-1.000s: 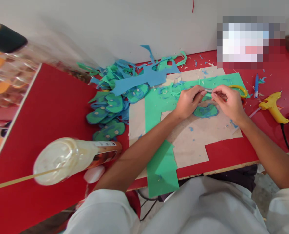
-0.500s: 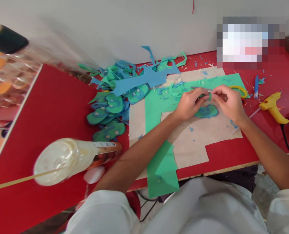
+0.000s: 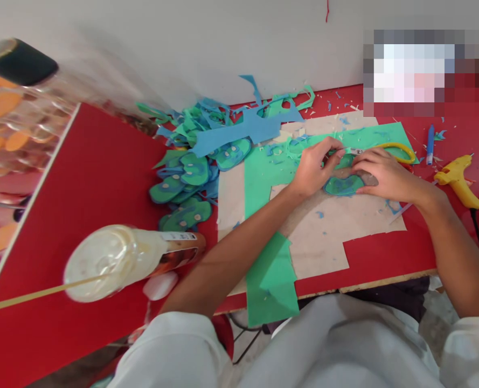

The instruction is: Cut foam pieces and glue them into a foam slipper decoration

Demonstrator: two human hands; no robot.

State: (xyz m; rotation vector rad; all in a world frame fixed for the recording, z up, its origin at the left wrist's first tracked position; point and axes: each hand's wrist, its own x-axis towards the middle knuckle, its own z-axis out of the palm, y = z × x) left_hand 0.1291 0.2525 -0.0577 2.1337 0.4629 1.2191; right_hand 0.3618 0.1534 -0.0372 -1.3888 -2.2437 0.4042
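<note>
My left hand [image 3: 318, 166] is closed, its thumb and index finger pinched together. What they hold, if anything, is too small to make out. A green and blue foam sandal-shaped piece [image 3: 343, 185] lies on the paper just below that hand. At its right end is my right hand [image 3: 387, 175], with thumb and fingers apart and the thumb tip by the piece's edge. Another bit of green foam [image 3: 346, 160] shows between the hands. Yellow-handled scissors [image 3: 401, 151] lie behind the right hand, partly hidden.
Foam sandal shapes [image 3: 194, 170] are piled at the left, with blue and green offcuts [image 3: 239, 129] behind. A yellow glue gun [image 3: 459, 178] and blue pen [image 3: 430, 144] lie right. A bottle [image 3: 102, 264] stands left. Green foam sheet [image 3: 269, 291] overhangs the front edge.
My right hand has left the fingertip pinch beside the left hand, opened and come down to the foam piece. My left hand stays pinched in nearly the same place.
</note>
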